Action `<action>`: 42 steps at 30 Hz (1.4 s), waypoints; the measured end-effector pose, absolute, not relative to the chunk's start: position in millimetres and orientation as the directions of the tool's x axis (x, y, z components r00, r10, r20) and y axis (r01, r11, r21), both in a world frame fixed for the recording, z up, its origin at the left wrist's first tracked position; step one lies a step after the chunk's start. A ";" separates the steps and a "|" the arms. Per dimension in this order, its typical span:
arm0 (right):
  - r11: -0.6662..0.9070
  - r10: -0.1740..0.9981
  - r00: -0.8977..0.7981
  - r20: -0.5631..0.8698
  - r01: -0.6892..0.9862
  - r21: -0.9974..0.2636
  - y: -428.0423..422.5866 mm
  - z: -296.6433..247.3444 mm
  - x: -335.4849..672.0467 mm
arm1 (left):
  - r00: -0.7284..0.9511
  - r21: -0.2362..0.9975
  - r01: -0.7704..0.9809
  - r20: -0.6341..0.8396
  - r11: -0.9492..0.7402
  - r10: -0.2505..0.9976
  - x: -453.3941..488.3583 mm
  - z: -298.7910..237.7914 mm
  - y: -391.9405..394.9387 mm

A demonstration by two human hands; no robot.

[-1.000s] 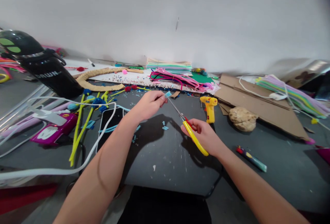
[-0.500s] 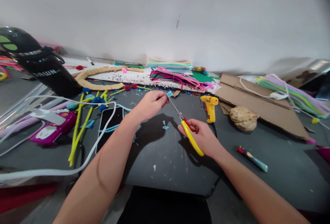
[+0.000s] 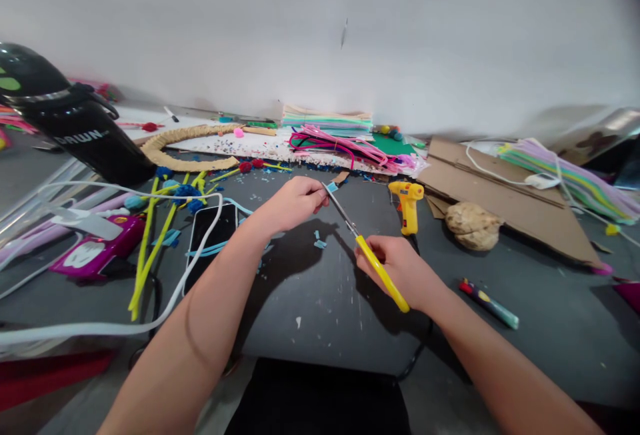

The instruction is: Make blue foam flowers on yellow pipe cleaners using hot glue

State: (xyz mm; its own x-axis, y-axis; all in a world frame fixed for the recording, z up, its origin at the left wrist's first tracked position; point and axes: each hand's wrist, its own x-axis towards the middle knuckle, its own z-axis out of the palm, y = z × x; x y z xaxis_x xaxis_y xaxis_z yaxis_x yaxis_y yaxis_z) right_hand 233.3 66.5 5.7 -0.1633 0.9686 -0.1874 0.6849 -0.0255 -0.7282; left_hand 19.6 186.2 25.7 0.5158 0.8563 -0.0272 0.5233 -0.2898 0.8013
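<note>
My right hand [image 3: 403,268] is closed around the yellow handles of a pair of scissors [image 3: 383,275], whose blades point up and away to the left. My left hand [image 3: 300,201] is pinched, its fingertips right beside the blade tips. A small light blue strip [image 3: 332,187] shows at those fingertips, partly hidden by the blades; most of what the fingers hold is out of sight. Below them, several light blue scraps [image 3: 319,241] lie on the dark grey table [image 3: 310,315].
A yellow glue gun [image 3: 409,207], a crumpled tan ball [image 3: 473,225] and cardboard [image 3: 500,198] lie rightward, with a marker-like tube [image 3: 490,303] nearer. At left are a phone [image 3: 203,225], yellow pipe cleaners [image 3: 143,261], a white cable [image 3: 175,305] and a black bottle [image 3: 90,131]. Pink pipe cleaners [image 3: 345,145] lie behind.
The scissors and my right hand have shifted slightly right and down, and the blades look closer together. My left hand keeps its pinch near the tips. The whole view has moved a little.
</note>
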 end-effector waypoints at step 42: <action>-0.087 0.922 -0.179 -0.343 0.767 -0.636 65.7 17.5 225.5 | 0.461 0.750 0.641 -0.203 -0.166 0.864 21.0 15.6 191.0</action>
State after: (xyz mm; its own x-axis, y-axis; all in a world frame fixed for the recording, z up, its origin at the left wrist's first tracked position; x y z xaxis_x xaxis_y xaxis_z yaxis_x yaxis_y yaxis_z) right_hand 225.5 65.7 17.5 -0.1794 0.9221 -0.3428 0.7668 -0.0872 -0.6359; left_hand 21.0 191.0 15.6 0.4611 0.8639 -0.2027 0.6406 -0.1660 0.7497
